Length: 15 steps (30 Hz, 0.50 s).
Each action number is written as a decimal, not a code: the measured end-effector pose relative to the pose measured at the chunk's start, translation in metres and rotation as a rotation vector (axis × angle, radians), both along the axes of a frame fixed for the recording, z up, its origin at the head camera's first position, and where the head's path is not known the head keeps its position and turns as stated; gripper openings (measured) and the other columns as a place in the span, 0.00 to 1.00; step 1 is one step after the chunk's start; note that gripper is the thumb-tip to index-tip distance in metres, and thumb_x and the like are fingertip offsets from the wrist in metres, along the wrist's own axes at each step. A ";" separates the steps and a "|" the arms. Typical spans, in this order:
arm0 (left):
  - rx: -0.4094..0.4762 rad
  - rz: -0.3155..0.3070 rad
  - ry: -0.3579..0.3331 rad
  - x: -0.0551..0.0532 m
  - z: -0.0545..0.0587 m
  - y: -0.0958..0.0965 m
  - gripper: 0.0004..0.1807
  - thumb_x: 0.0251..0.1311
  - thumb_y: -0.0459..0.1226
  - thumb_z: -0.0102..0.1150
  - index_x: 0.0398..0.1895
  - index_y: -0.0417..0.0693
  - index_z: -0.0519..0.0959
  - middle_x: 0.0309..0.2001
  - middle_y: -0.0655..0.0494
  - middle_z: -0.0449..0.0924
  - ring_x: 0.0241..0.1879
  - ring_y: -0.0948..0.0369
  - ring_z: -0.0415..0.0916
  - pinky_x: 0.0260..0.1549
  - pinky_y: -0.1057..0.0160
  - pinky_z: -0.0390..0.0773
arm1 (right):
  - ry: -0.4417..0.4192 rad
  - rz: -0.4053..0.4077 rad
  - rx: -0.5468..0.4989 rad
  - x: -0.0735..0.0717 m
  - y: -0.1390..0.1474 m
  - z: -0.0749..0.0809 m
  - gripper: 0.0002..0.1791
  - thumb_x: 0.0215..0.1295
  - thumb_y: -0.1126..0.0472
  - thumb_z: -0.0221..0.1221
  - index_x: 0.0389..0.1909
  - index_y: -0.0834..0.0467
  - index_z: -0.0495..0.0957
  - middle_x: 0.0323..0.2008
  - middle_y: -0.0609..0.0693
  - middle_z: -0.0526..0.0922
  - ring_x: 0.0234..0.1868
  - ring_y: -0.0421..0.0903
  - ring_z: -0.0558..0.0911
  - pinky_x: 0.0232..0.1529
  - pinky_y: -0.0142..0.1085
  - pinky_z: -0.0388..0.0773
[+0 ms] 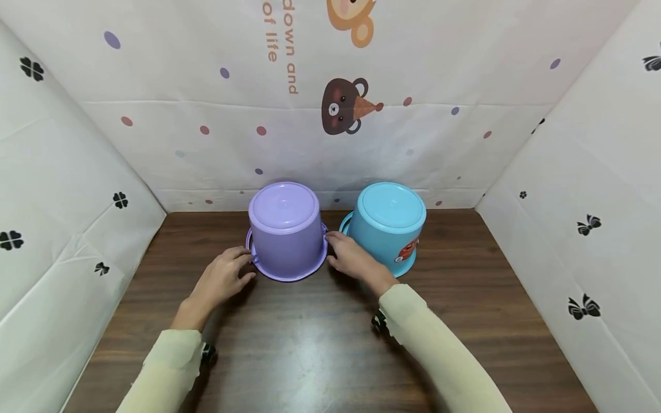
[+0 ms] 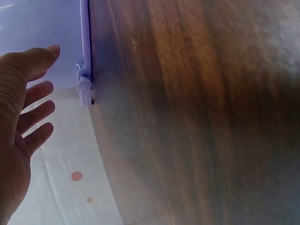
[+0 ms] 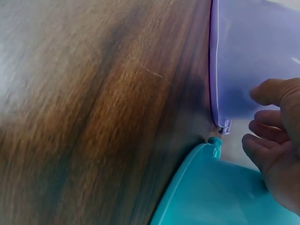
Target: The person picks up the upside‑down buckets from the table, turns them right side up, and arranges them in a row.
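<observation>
An upside-down purple bucket (image 1: 287, 241) stands on the dark wooden table, base up and rim down. Just off its left side is my left hand (image 1: 223, 276), fingers loosely bent around nothing; the left wrist view shows the thumb and fingers spread beside the bucket wall and its handle joint (image 2: 84, 86). My right hand (image 1: 356, 258) reaches in at the purple bucket's right side, fingertips close to the rim, between it and a light blue bucket (image 1: 389, 229). The blue bucket is also upside down. In the right wrist view my right fingers (image 3: 267, 91) are loosely bent and hold nothing.
Behind the buckets rises a white printed cloth wall (image 1: 289, 149) with dots and bear heads. Similar side walls (image 1: 583, 172) flank the wooden table (image 1: 289, 344). A red sticker (image 1: 407, 251) marks the blue bucket's front. Dark wrist devices (image 1: 379, 321) sit under the cream sleeves.
</observation>
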<state>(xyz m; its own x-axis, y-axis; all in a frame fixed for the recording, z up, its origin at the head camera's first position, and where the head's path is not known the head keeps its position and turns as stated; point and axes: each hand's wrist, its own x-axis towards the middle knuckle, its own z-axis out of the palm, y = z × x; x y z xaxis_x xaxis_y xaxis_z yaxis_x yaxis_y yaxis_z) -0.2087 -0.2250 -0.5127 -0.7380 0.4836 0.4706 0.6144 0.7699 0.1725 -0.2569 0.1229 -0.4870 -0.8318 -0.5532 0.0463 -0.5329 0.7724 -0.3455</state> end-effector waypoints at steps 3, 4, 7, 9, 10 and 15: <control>-0.003 -0.012 0.007 -0.003 -0.001 0.000 0.23 0.45 0.33 0.82 0.46 0.34 0.86 0.50 0.37 0.85 0.52 0.43 0.83 0.50 0.43 0.84 | -0.008 0.005 0.039 -0.003 -0.002 -0.003 0.32 0.71 0.61 0.63 0.71 0.70 0.68 0.71 0.66 0.70 0.72 0.61 0.72 0.72 0.49 0.71; -0.003 -0.016 0.009 -0.005 -0.001 0.001 0.23 0.45 0.33 0.82 0.46 0.34 0.86 0.50 0.37 0.85 0.52 0.42 0.83 0.50 0.43 0.84 | -0.011 0.006 0.048 -0.003 -0.002 -0.003 0.32 0.71 0.61 0.63 0.71 0.70 0.68 0.72 0.66 0.70 0.72 0.61 0.72 0.73 0.49 0.70; -0.008 -0.026 0.017 -0.008 -0.002 0.003 0.23 0.45 0.32 0.81 0.46 0.33 0.86 0.49 0.37 0.86 0.53 0.41 0.83 0.53 0.43 0.83 | -0.012 0.005 0.064 -0.005 -0.003 -0.005 0.32 0.72 0.61 0.63 0.72 0.70 0.67 0.72 0.65 0.70 0.72 0.60 0.71 0.73 0.48 0.70; -0.010 -0.030 0.017 -0.009 -0.002 0.003 0.23 0.44 0.32 0.82 0.46 0.32 0.86 0.48 0.37 0.87 0.54 0.40 0.83 0.55 0.43 0.82 | -0.010 0.011 0.079 -0.005 -0.003 -0.006 0.32 0.72 0.61 0.63 0.72 0.69 0.67 0.72 0.64 0.70 0.73 0.59 0.71 0.73 0.48 0.70; -0.013 -0.031 0.018 -0.009 -0.002 0.004 0.23 0.44 0.32 0.82 0.46 0.32 0.86 0.48 0.37 0.87 0.54 0.40 0.83 0.55 0.43 0.82 | -0.008 0.019 0.084 -0.005 -0.004 -0.007 0.31 0.72 0.61 0.62 0.72 0.69 0.68 0.72 0.64 0.70 0.73 0.59 0.71 0.73 0.48 0.70; -0.033 -0.026 0.014 -0.011 -0.003 0.003 0.23 0.45 0.34 0.82 0.44 0.31 0.86 0.46 0.38 0.88 0.53 0.40 0.84 0.55 0.43 0.82 | 0.005 0.052 0.128 -0.002 -0.005 -0.007 0.29 0.72 0.62 0.62 0.70 0.69 0.70 0.71 0.64 0.71 0.75 0.61 0.68 0.74 0.49 0.69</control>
<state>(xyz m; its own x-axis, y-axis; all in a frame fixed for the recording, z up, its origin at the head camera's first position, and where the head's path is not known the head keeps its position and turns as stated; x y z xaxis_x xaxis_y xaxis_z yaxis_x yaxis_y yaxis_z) -0.2194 -0.2219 -0.5152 -0.7187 0.5176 0.4642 0.6362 0.7589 0.1389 -0.2584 0.1174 -0.4943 -0.8015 -0.5975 -0.0231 -0.5752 0.7810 -0.2431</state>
